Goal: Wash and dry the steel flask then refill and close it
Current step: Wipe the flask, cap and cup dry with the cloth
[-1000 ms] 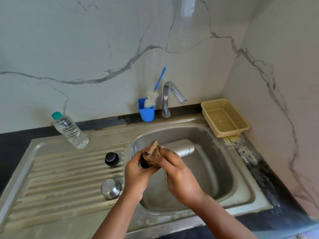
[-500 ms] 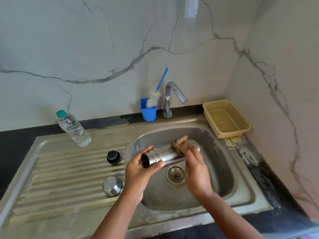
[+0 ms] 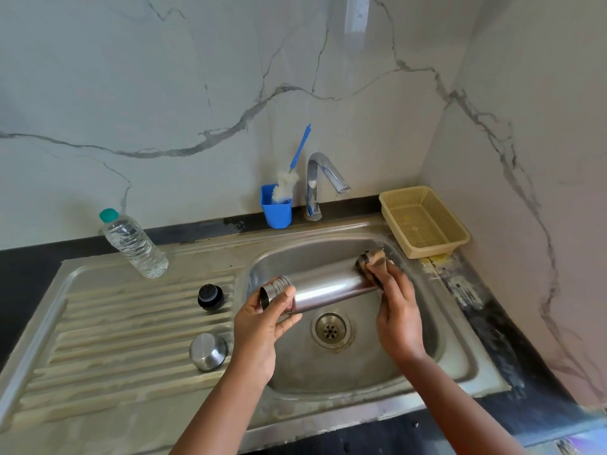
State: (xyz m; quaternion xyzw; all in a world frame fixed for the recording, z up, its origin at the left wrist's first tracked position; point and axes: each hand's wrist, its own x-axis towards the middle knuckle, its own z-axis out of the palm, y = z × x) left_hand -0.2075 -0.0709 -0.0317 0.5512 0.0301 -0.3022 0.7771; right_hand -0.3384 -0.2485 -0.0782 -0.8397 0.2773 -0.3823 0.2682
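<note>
Over the basin: I hold the flask (image 3: 328, 287) nearly level above the sink (image 3: 460, 362), its open threaded mouth toward my left, its base toward the far right corner.
Left hand (image 3: 262, 323): grasping the flask just behind the threaded neck; thumb lies over the top of the shoulder, fingers curl beneath the body. The mouth itself is uncovered.
Right hand (image 3: 394, 310): fingers bent round a brownish scrub pad (image 3: 374, 259), pressing it against the base end of the flask. Palm faces the flask; the fingertips are hidden behind pad and steel, so I cannot tell how far round they reach.
Flask surface: bare steel, bright streak along the upper side; whether wet or soapy, I cannot tell.
Drain (image 3: 330, 328): directly below the flask body, between my two wrists.
Tap (image 3: 323, 182): behind the basin, spout pointing right and down; no stream visible.
Drainboard, left of basin: black stopper (image 3: 211, 296) stands on the ridges near the basin edge; steel cap (image 3: 207, 351) sits dome-up nearer to me, just beside my left wrist. The two are apart.
Water bottle (image 3: 133, 244): clear plastic, green cap, at the far edge of the drainboard, tilted in view.
Blue cup (image 3: 276, 213): left of the tap, holding a bottle brush (image 3: 289, 182) with a blue handle leaning right.
Basket (image 3: 423, 221): beige mesh, on the counter at the far right corner of the sink.
</note>
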